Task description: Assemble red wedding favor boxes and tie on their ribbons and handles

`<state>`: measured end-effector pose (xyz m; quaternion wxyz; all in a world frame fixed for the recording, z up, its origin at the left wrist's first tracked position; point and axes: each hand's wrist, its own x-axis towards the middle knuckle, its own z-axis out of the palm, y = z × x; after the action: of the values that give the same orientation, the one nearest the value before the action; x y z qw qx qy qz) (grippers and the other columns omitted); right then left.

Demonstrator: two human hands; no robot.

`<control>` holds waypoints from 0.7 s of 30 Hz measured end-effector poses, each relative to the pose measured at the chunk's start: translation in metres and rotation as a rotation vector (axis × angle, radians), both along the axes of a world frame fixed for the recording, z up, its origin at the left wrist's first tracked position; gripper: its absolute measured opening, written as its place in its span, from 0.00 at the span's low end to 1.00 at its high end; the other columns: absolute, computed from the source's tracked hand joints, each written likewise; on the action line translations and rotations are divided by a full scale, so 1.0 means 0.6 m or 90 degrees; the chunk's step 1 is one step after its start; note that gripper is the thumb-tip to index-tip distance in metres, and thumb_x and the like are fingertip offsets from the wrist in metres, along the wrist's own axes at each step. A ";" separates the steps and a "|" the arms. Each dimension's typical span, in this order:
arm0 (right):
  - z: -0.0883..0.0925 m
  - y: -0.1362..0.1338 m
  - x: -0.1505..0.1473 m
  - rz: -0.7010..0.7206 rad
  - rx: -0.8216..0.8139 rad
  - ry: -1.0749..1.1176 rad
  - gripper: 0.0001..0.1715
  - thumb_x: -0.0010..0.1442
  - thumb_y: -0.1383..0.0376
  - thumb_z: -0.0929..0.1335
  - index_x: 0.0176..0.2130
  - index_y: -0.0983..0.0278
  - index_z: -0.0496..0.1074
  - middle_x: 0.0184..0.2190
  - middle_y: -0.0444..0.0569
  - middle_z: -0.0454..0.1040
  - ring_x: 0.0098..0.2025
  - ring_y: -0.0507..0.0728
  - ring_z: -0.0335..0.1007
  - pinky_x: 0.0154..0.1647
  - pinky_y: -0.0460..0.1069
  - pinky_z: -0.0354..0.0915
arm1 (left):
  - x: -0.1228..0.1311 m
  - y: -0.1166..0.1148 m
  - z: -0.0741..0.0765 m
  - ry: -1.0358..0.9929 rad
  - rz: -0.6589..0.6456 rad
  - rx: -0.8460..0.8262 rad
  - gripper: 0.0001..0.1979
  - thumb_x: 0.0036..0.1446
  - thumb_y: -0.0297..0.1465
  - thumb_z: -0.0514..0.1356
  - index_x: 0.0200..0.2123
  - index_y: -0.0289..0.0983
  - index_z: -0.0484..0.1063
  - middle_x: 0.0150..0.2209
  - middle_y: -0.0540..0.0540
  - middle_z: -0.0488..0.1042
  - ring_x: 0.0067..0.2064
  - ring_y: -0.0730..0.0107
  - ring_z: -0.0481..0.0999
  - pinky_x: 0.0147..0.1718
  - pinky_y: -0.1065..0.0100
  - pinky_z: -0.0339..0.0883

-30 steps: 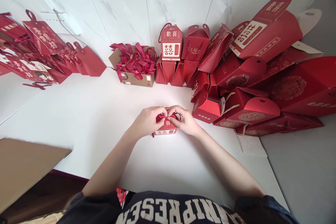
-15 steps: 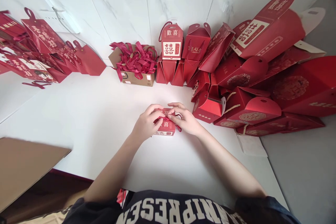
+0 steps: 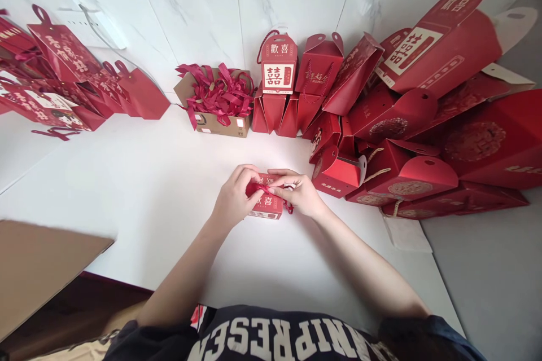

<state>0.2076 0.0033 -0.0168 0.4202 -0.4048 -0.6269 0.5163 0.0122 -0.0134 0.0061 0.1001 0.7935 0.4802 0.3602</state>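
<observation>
While the one small red gift box (image 3: pixel 267 207) is sitting at the middle of the white table (image 3: pixel 148 192), the left hand (image 3: pixel 235 201) and the right hand (image 3: pixel 301 196) are each pinching the single red ribbon (image 3: pixel 265 187) on its top. At eleven o'clock from it, one open cardboard box (image 3: pixel 214 123) is holding a tangle of loose red ribbons (image 3: pixel 218 93), too many to count. From twelve to three o'clock, red gift boxes (image 3: pixel 402 124) are lying heaped against the wall (image 3: pixel 203 0), overlapping beyond counting.

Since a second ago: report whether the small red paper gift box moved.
No: the small red paper gift box keeps its place before the brown cardboard ribbon box.
</observation>
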 end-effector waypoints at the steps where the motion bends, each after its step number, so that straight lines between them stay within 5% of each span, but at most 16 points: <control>1: -0.001 0.000 0.000 0.000 -0.001 0.002 0.08 0.54 0.58 0.74 0.36 0.56 0.81 0.53 0.51 0.73 0.56 0.60 0.68 0.54 0.55 0.66 | -0.003 -0.002 0.005 0.029 0.035 -0.003 0.07 0.53 0.27 0.62 0.36 0.38 0.66 0.43 0.45 0.70 0.45 0.63 0.72 0.45 0.59 0.68; 6: -0.002 0.001 0.000 0.016 -0.011 0.007 0.07 0.55 0.59 0.73 0.35 0.58 0.81 0.53 0.51 0.73 0.55 0.60 0.69 0.52 0.54 0.67 | -0.021 -0.013 0.021 0.024 0.065 -0.118 0.04 0.58 0.33 0.59 0.32 0.39 0.70 0.36 0.47 0.68 0.40 0.65 0.70 0.42 0.61 0.66; 10: -0.001 0.000 -0.001 0.019 -0.012 0.000 0.07 0.55 0.60 0.73 0.35 0.59 0.80 0.54 0.52 0.72 0.55 0.60 0.70 0.52 0.54 0.66 | -0.023 -0.016 0.018 -0.077 0.050 -0.221 0.15 0.65 0.35 0.50 0.31 0.38 0.71 0.34 0.47 0.68 0.37 0.69 0.71 0.36 0.66 0.67; 21: 0.005 0.000 0.004 0.039 0.005 -0.033 0.07 0.59 0.60 0.70 0.35 0.61 0.78 0.55 0.52 0.71 0.54 0.59 0.70 0.53 0.54 0.65 | -0.012 -0.014 0.014 -0.170 0.010 -0.306 0.11 0.62 0.38 0.55 0.32 0.38 0.69 0.32 0.49 0.68 0.34 0.70 0.70 0.26 0.70 0.68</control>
<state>0.2097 0.0033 -0.0136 0.3895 -0.3969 -0.6516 0.5159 0.0049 -0.0219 0.0145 0.3451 0.6885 0.5408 0.3382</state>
